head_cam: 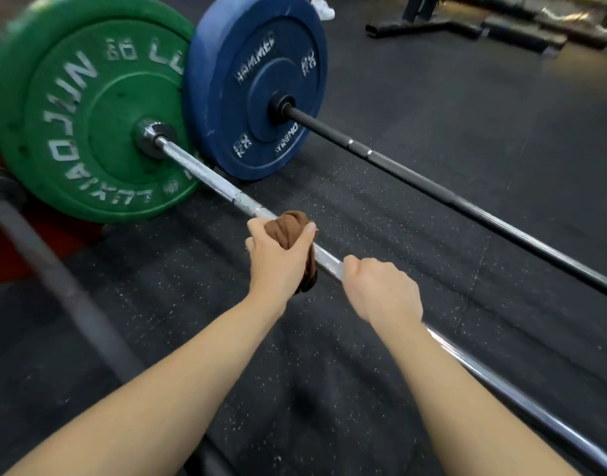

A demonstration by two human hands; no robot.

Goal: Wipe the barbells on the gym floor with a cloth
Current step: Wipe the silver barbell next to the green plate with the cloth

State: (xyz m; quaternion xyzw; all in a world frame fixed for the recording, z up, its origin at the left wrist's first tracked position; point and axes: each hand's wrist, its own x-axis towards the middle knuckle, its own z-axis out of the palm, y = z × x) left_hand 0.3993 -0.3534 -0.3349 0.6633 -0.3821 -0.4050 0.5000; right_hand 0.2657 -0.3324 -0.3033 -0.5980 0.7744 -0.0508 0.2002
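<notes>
Head view, the only one we have.

- Left grip [278, 259]: fingers and thumb curled round a bunched brown cloth [290, 228], which is wrapped over the shaft of the silver barbell [209, 176]. A tail of cloth hangs below the hand.
- Right grip [381, 290]: just beside the left, on the side away from the plates. It is closed bare-handed round the same shaft, with no cloth under it. We judge it a steadying hold.
- The silver barbell lies on the gym floor [432, 108], and its green plate [89, 108] stands ahead of the left grip. A short stretch of bare shaft shows between cloth and collar.
- Behind the right grip the shaft runs on, long and shiny, out of frame.

Progress, as we judge it:
- Wiping is under way on the silver barbell, with the cloth on the steel near the plate end.
- We cannot tell from the sheen which stretches are already clean. The steel is mottled ahead of the cloth and brighter behind the right grip, but that may only be the light.
- The black barbell [432, 187] with the blue plate [257, 84] lies beyond both grips, well apart from them, with no cloth on it.
- A third, darker bar [54, 269] lies to the left of the left grip, blurred, and nothing touches it either.
- We see no sign of the plates being wiped.

We put the task early to middle: one bar is in hand, and two others are possibly still to do.
</notes>
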